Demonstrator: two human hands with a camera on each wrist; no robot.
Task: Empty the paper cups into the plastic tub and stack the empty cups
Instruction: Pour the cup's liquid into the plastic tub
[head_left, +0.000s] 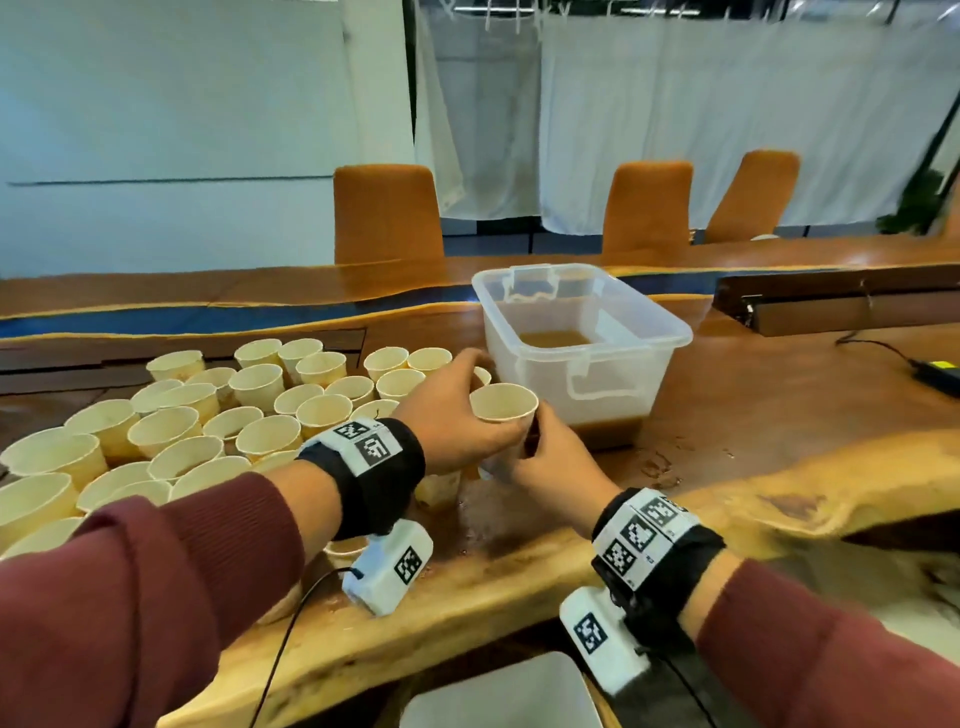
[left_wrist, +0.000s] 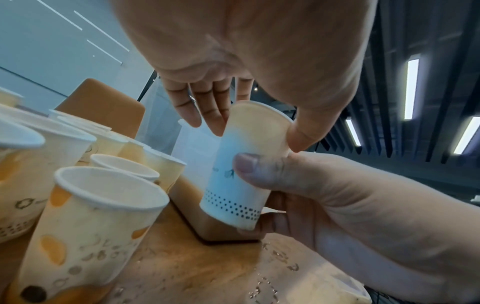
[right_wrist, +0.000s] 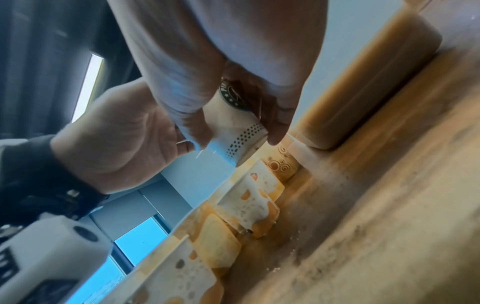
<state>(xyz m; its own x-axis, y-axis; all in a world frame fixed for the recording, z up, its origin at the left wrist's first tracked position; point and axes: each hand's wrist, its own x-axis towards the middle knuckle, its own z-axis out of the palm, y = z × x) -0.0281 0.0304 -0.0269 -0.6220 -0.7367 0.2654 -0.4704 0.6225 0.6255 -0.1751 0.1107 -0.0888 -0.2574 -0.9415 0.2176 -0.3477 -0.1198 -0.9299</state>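
Step in hand: one paper cup (head_left: 503, 410) held upright in the air between both hands, just in front of the plastic tub (head_left: 582, 353); judged to be either on its way to the tub or just back from it
Left hand (head_left: 457, 410): fingers and thumb curled round the cup's upper wall near the rim
Right hand (head_left: 545, 457): thumb and fingers pinching the cup's lower wall and base
Cup contents: inside looks pale and dry from the head view, no liquid seen; likely already empty, though the bottom is not fully visible
Next move: if empty, it needs a base cup to nest into, rim level, pressed down lightly; no stack is plainly visible; if any liquid is left, tip it over the tub's near rim first
Plastic tub: clear, lid off, standing on the tabletop (head_left: 753, 415) beyond the hands; shallow layer of brown liquid in the bottom
Cups on tabletop (head_left: 208, 415): many standing upright, close-packed, left of the tub; several stained outside; fill level of most cannot be told
Tabletop: wet drops and brown smears near the tub
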